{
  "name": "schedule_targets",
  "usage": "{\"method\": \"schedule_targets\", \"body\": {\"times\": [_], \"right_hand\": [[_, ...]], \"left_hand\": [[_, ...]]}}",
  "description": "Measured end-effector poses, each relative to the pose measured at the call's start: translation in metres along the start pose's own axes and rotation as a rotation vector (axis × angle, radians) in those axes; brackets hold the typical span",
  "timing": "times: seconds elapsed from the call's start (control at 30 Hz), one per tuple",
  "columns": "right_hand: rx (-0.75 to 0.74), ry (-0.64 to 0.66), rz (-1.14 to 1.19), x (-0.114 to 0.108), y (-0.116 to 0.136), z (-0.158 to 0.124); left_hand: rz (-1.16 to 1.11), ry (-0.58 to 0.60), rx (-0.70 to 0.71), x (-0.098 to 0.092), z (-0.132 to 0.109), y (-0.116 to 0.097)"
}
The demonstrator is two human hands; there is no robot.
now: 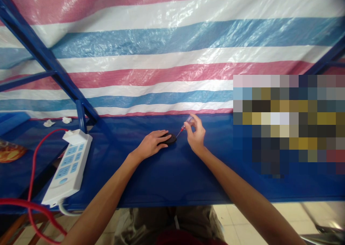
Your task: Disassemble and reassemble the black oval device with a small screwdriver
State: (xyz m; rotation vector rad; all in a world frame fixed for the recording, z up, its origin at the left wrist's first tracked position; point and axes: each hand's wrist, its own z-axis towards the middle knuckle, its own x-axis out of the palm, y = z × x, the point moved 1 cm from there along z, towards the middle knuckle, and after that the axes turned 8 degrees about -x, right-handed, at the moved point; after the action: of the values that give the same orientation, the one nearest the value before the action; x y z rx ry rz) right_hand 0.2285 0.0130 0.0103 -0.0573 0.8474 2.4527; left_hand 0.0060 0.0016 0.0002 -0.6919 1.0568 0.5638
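Note:
A black, rounded object shaped like a computer mouse (171, 140) lies on the blue table. My left hand (153, 143) closes over its left side, fingers pressing it from above and from the near edge. Between the fingertips of my right hand (196, 132) is a screwdriver (183, 128) with a clear handle and some red near the shaft. Its thin shaft slants down to the left, and the tip meets or nearly meets the right end of the black object. Fingers hide much of the object and part of the handle.
At the left, a white power strip (70, 166) with a plug and red cable (34, 158) rests on the table (172, 180). Crumpled white bits (67, 120) lie behind it. A blue metal frame (51, 58) and striped sheet (161, 72) stand behind. The right side is pixelated.

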Motion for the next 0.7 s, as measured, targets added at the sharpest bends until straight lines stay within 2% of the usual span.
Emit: {"method": "schedule_targets", "body": {"times": [0.1,0.3,0.43,0.57,0.7], "right_hand": [[-0.103,0.024,-0.024,0.002,0.002,-0.003],[-0.242,0.185,-0.003,0.003,0.013,-0.002],[-0.236,0.14,0.027,0.0,0.02,0.0],[-0.214,0.191,0.032,0.001,0.024,0.001],[-0.171,0.146,0.039,-0.001,0.023,0.001]], "left_hand": [[0.008,-0.01,0.01,0.001,0.0,-0.001],[0.034,-0.024,0.025,0.001,0.001,-0.004],[0.039,-0.034,0.009,0.001,0.0,-0.005],[0.03,-0.034,0.003,0.002,0.0,-0.004],[0.035,-0.032,0.005,0.001,-0.001,-0.004]]}}
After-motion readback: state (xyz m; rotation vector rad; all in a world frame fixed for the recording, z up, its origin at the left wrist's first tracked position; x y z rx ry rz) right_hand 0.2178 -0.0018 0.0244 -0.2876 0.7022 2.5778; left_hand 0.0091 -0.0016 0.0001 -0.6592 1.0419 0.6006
